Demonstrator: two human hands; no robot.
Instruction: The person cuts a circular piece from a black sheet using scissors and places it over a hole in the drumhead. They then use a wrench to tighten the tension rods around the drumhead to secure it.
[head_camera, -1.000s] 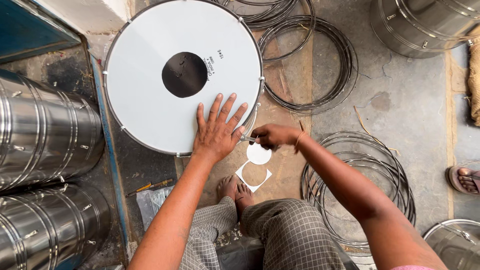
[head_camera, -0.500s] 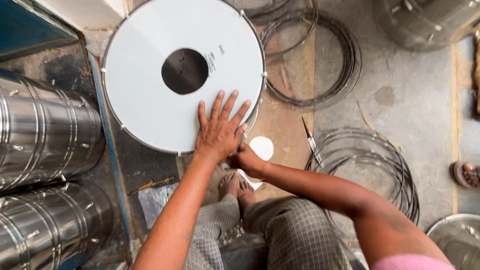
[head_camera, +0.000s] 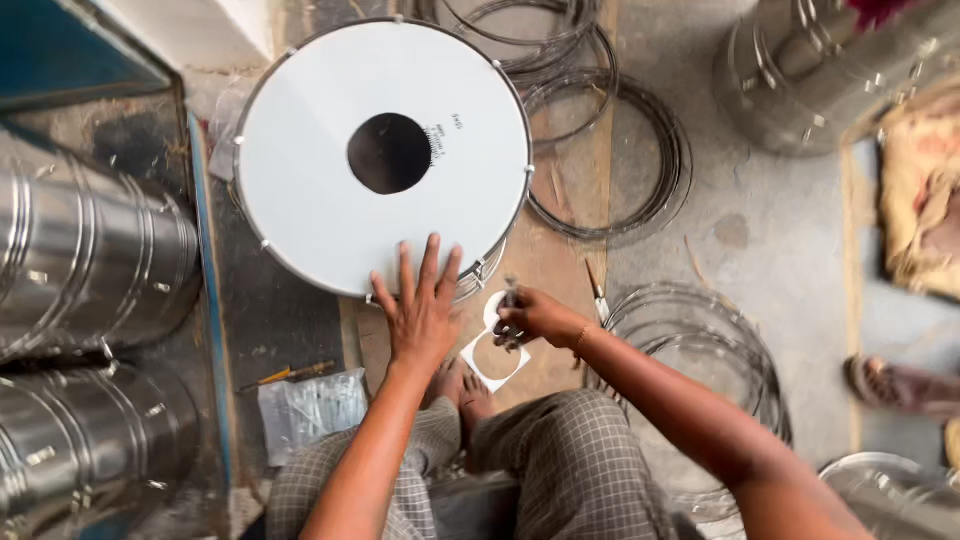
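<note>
A drum with a white head (head_camera: 320, 190) and a black round patch (head_camera: 389, 153) stands on the floor in front of me. My left hand (head_camera: 420, 312) lies flat on the near edge of the head with its fingers spread. Just right of it, beside the drum's rim, my right hand (head_camera: 537, 318) is closed around a small metal tool (head_camera: 510, 294). Under that hand lies a white square sheet with a round cut-out (head_camera: 493, 362). A white round piece is mostly hidden by the hand.
Two shiny steel drum shells (head_camera: 90, 260) (head_camera: 90, 440) lie at the left, and another (head_camera: 800, 70) stands at the top right. Wire hoops (head_camera: 650, 160) (head_camera: 705, 340) lie on the floor. A plastic bag of parts (head_camera: 310, 405) and a screwdriver (head_camera: 290, 373) are nearby. Another person's sandalled foot (head_camera: 900, 385) shows at the right.
My right hand has come down and in toward the drum's rim and now covers most of the white round piece. My left hand stays flat on the drum head.
</note>
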